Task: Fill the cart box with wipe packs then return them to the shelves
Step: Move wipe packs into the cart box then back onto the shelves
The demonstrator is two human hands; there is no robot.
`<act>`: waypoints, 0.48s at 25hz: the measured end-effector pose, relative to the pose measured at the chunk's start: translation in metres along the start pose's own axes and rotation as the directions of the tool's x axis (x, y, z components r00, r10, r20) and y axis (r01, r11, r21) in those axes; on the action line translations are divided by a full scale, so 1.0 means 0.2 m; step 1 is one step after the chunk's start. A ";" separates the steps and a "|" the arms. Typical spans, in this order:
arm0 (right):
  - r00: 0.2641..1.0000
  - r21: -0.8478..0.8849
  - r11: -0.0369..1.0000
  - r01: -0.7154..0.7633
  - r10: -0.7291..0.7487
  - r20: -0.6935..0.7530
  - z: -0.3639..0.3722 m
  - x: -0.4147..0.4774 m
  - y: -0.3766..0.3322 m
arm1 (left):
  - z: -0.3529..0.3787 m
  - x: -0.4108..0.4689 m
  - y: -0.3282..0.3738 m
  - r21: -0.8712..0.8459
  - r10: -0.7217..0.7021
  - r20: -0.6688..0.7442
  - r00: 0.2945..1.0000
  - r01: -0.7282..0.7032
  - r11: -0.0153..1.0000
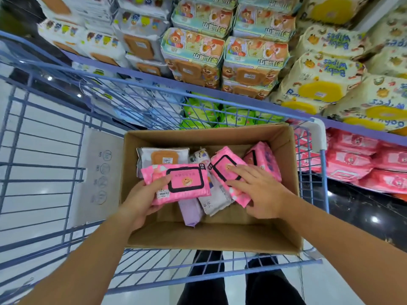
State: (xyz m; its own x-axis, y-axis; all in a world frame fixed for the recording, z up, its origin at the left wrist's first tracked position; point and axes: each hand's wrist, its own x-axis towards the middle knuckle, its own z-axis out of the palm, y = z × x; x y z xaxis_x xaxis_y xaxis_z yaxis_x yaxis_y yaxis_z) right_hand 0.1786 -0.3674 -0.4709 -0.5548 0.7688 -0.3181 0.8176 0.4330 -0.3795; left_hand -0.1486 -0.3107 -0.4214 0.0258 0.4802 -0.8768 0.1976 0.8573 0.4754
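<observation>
Head view: a brown cardboard box (220,236) sits in the blue wire cart (44,172), open at the top, its long axis running from 9 to 3 o'clock across the frame.

The left hand (141,201) is closed on a pink wipe pack (180,183), thumb on its top face and fingers under its 8 o'clock corner. This pack is held above the box's 9 o'clock half, nearly flat, long axis from 9 to 3 o'clock, lid face up. It is glossy pink with a black-framed flip lid, a small cartoon face on the lid and a white price sticker near the thumb.

The right hand (257,190) lies palm down with fingers spread on a second pink pack (224,172) of the same design. Whether it grips or only presses I cannot tell. That pack lies tilted in the box's middle, long axis from 11 to 5 o'clock.

A third pink pack (264,159) leans at the box's 2 o'clock corner, lid facing 9 o'clock. A white pack with an orange lid (163,158) lies flat at 10 o'clock. A lilac pack (190,211) and a white pack (214,201) lie under the pink ones, pointing toward 6 o'clock.

Beyond the cart, from 10 to 3 o'clock, shelves (154,75) hold stacked wipe packs: white, bear-printed, yellow, green, and pink at 3 o'clock.
</observation>
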 end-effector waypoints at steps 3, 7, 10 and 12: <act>0.901 0.440 0.862 -0.251 0.374 -0.218 0.05 0.03 -0.05 | 0.04 0.01 -0.05 -0.056 0.003 -0.030 1.000 -0.004 0.998; 0.622 0.656 0.433 -0.618 0.779 0.071 0.01 0.16 -0.04 | 0.02 -0.03 -0.06 -0.099 0.030 -0.065 0.997 -0.037 0.994; 0.594 0.579 0.304 -0.757 0.690 0.414 -0.09 0.28 0.01 | -0.02 -0.08 -0.03 -0.119 0.085 -0.070 0.994 -0.093 0.989; 0.569 0.508 0.315 -0.802 0.660 0.490 -0.13 0.38 0.03 | -0.04 -0.12 0.01 -0.123 0.124 -0.067 0.990 -0.131 0.984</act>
State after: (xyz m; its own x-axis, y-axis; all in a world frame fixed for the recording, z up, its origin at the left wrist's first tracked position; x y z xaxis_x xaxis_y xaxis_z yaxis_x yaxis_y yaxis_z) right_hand 0.1452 -0.2951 -0.4745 0.1486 0.4931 -0.8572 0.6241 -0.7192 -0.3055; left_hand -0.1572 -0.3188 -0.3997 -0.0162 0.5939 -0.8044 0.0701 0.8032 0.5916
